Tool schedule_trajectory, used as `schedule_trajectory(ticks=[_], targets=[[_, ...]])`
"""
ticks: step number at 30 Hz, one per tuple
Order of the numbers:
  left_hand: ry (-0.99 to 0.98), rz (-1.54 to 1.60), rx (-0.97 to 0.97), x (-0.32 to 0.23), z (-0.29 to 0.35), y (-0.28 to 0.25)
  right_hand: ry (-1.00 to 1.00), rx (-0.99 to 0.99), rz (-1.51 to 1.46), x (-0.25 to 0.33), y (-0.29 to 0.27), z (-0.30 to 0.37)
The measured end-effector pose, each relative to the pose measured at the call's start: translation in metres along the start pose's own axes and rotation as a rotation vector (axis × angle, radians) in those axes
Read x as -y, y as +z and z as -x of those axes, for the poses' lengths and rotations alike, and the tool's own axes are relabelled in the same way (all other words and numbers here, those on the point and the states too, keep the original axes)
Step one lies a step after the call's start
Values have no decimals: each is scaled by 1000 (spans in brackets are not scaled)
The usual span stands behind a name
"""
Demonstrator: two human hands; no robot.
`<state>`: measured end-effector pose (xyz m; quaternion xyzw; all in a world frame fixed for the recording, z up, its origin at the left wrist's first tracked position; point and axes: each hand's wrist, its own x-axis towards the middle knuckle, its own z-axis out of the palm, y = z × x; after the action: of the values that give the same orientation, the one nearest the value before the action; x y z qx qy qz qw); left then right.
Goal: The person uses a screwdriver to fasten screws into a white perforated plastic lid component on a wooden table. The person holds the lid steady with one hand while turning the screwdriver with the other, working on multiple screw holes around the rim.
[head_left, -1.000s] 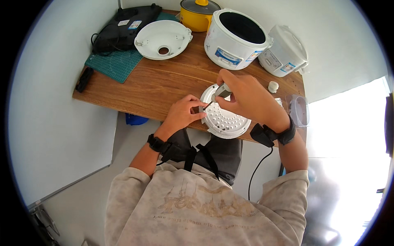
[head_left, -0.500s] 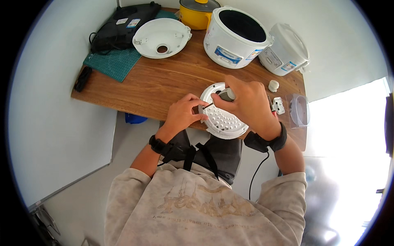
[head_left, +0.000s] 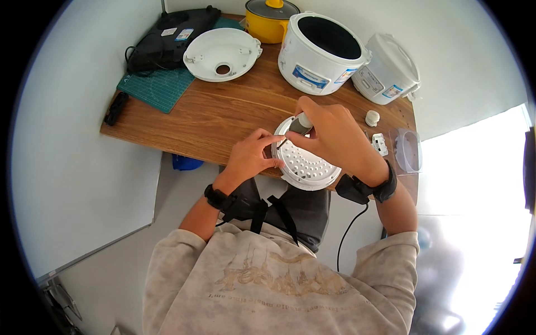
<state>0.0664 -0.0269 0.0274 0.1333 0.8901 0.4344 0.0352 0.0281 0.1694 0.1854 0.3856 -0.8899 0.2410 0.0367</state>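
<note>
At the table's near edge lies a round white lid part (head_left: 310,166) with a raised rim and rows of bumps. My right hand (head_left: 335,133) is closed around the grey handle of a screwdriver (head_left: 300,125). The tool is tilted, its dark shaft running down to the left side of the rim; the exact tip contact is too small to tell. My left hand (head_left: 250,156) grips that side of the rim, index finger beside the shaft and thumb lower on the edge. My right hand covers the lid part's upper right.
Behind stand a white lid shell (head_left: 223,47), an opened white rice cooker (head_left: 318,56), a second cooker (head_left: 385,72) and a yellow pot (head_left: 265,25). At right are a white cap (head_left: 372,118), a small white part (head_left: 379,144) and a clear tray (head_left: 408,151). A green mat (head_left: 153,92) lies left.
My right hand has tipped the screwdriver more upright, with its shaft still at the rim's left side. My left hand stays on the rim. The whole view has shifted slightly.
</note>
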Motion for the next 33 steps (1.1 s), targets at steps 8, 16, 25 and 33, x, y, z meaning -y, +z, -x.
schedule_trajectory(ticks=[8,16,25,33], targets=[[88,-186,-89,9,1,11,33,-60,-18,0,5,7],[74,-112,-89,7,1,14,77,-207,-32,-7,7,21],[48,-51,-10,-10,0,2,369,-508,-80,-19,-22,81],[398,-255,234,-52,-15,8,604,-693,-250,-24,-28,140]])
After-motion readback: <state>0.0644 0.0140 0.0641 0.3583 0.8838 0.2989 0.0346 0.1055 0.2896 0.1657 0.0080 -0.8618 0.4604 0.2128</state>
